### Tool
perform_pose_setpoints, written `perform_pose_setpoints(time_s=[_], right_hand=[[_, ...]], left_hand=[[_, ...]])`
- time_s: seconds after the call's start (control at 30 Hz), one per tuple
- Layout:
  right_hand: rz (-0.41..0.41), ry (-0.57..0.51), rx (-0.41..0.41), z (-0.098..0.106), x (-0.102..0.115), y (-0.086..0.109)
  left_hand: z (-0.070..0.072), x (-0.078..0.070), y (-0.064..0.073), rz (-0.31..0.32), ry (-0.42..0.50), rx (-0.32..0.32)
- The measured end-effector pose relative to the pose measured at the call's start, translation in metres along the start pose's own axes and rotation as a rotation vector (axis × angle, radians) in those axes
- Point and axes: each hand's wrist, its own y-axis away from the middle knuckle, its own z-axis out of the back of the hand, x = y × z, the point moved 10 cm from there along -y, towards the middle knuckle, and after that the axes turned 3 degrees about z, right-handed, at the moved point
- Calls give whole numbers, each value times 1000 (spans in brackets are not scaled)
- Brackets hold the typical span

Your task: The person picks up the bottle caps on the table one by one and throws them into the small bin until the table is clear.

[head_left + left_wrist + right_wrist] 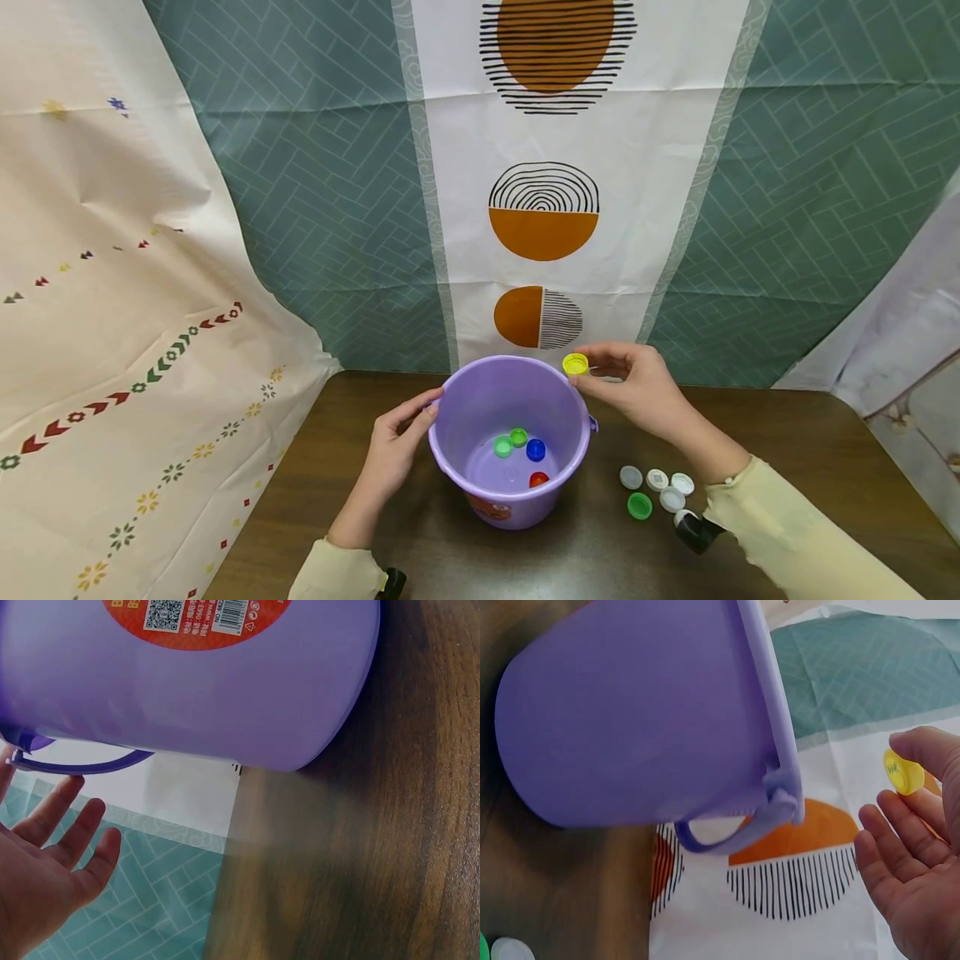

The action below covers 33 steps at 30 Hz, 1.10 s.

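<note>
Cap, yellow, pinched at tip of right hand, near bucket; left hand grips bucket rim.

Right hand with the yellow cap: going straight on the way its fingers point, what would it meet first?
Probably the purple bucket's rim, which looks close to the yellow cap, though the right hand may pass above it; depth is unclear.

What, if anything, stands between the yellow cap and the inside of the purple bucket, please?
Nothing visible does; the right hand holds the yellow cap higher than the rim of the open-topped purple bucket.
</note>
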Motion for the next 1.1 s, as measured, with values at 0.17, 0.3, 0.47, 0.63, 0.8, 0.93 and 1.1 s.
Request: perform_pose_setpoints(time_s=[0.17,0.3,0.47,0.63,0.8,0.93,1.1], right_hand=[[7,-40,15,-9,7,-4],[16,-92,21,-15,12,-7],[16,-184,36,-25,17,-9],[19,-225,42,-33,19,-12],[22,-226,52,-39,18,-15],[8,-242,55,-43,19,-17],[-3,-248,37,-46,20,-19]], left_hand=[[-1,-1,0,0,6,2],[-1,-2,-1,-2,6,6],[-1,-2,-1,-1,-1,2],[-1,0,-1,4,-7,3],[-2,0,0,5,12,9],[-2,0,0,2,15,7],[-2,1,-1,-6,3,7]])
